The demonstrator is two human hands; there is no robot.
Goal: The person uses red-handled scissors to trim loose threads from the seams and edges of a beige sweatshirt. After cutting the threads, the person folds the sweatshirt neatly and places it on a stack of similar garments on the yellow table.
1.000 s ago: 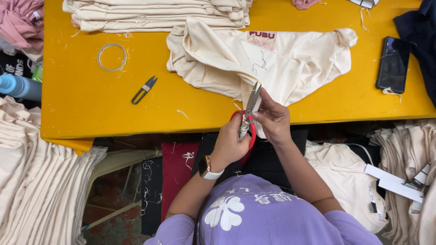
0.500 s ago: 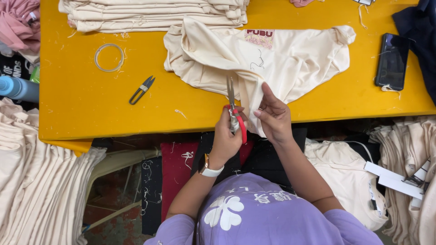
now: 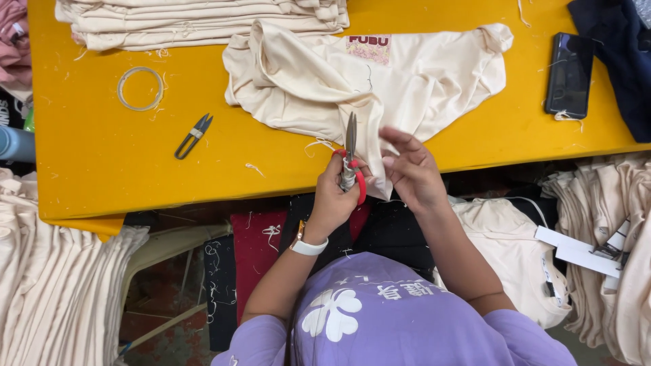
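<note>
Cream garment [image 3: 407, 74], spread at twelve o'clock, hem pinched in my right hand [image 3: 410, 169]; red-handled scissors [image 3: 351, 159] clenched in my left hand [image 3: 333, 200], whose upright blades might nick fabric or fingertip.

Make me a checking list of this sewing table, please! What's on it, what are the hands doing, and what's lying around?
Surface: yellow table, dotted with loose thread bits.
Job's things: cream garment spread out, one edge pulled over the table's near side; red-handled scissors pointing up at it.
Clutter: thread snips, tape ring, black phone, stack of folded cream cloth.
Hands: left hand grips the scissors; right hand pinches the garment's edge with its fingers.
Cables: nothing seen.
Surroundings: cream cloth piles on both sides, dark cloth at the far right.
</note>
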